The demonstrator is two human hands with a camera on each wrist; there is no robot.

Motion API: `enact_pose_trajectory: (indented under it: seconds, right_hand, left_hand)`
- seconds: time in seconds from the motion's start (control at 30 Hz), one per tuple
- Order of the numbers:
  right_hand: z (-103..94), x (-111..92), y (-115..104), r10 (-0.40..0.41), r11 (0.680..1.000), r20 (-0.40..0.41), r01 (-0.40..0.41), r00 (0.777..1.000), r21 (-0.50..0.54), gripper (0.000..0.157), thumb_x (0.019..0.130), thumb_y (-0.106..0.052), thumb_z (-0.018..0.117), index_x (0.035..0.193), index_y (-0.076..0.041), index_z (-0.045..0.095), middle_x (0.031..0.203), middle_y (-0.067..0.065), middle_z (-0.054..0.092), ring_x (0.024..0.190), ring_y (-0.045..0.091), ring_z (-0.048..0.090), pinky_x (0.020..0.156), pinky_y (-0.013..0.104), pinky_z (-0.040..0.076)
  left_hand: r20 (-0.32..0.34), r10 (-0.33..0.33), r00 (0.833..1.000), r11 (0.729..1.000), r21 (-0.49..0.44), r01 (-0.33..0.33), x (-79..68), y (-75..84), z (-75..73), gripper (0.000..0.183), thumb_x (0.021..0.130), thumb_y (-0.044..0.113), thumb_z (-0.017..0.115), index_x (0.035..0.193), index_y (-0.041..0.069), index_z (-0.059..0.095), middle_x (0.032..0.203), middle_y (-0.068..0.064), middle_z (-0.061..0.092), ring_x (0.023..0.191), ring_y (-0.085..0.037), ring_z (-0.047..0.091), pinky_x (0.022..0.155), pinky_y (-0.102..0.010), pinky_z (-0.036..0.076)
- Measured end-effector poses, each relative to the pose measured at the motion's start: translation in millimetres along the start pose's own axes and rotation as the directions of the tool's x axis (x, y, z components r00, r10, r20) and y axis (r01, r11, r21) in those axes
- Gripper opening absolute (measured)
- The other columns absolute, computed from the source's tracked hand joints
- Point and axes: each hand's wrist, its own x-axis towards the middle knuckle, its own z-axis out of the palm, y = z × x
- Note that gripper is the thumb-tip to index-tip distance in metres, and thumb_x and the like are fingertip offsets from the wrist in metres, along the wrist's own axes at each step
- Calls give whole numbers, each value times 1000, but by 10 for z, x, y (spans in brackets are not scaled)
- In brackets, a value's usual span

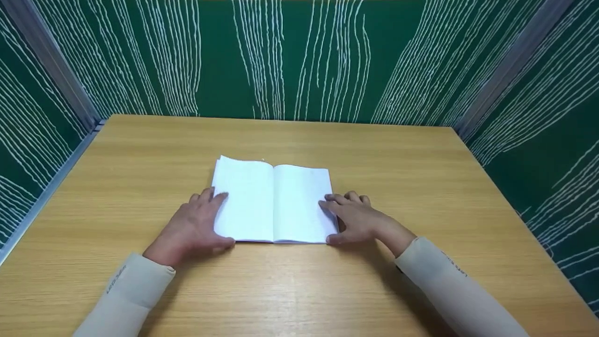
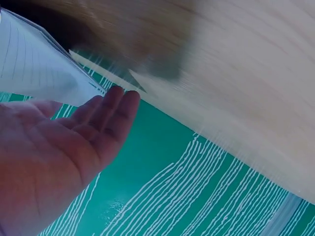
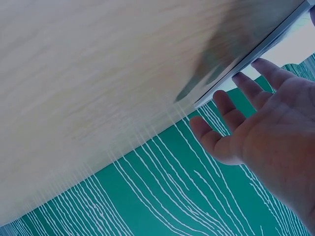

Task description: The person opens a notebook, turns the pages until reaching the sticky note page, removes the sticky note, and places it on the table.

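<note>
An open notebook [image 1: 248, 201] with blank-looking white pages lies flat on the wooden table, its spine crease running down the middle. At its left edge is my left hand [image 1: 196, 224], index finger over the page margin and thumb by the lower left corner. My right hand [image 1: 355, 217] is at the opposite edge, fingertips on the right page and thumb at the lower right corner. Faint ruled lines show on the page [image 2: 34, 64] in the left wrist view, beside loosely bent fingers. Seen from the right wrist, spread fingers [image 3: 224, 105] reach toward the notebook's edge.
The wooden table [image 1: 290, 290] extends around the notebook on all sides. Green panels [image 1: 220, 70] with wavy white lines stand behind it and at both sides, joined by grey metal posts [image 1: 510, 61]. Light sleeves [image 1: 135, 285] cover both forearms.
</note>
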Motion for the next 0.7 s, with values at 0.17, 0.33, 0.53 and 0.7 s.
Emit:
enact_pose_trajectory:
  seconds: [0.17,0.33,0.53,0.7]
  right_hand:
    - [-6,4,-7,18,1000,13,-18,1000,-13,90,77,-57,70,151,-23,32,157,12,26,137,39,25,104,63,21]
    - [-16,11,-14,47,999,18,-46,999,-18,87,78,-56,71,151,-25,33,153,13,30,134,38,26,105,61,22]
    - [-21,26,-32,40,999,13,-40,999,-16,81,82,-51,68,150,-24,34,148,13,33,132,36,28,105,59,23]
    - [5,47,-37,30,999,-2,-30,1000,-22,79,83,-49,67,150,-23,35,145,13,36,129,34,30,105,58,23]
  left_hand:
    - [17,19,1000,999,27,-20,31,19,-2,96,64,60,76,141,10,46,154,-24,26,130,-41,35,103,-59,35]
    - [20,49,999,999,4,-49,89,99,27,95,68,64,71,141,9,46,155,-21,26,136,-41,31,108,-60,30]
    - [27,186,982,980,-75,-184,142,246,61,76,77,53,70,136,9,50,144,-11,47,135,-29,41,111,-47,34]
    - [39,284,958,954,-111,-279,183,364,99,52,85,40,66,127,12,56,126,-2,58,117,-21,53,104,-40,42]
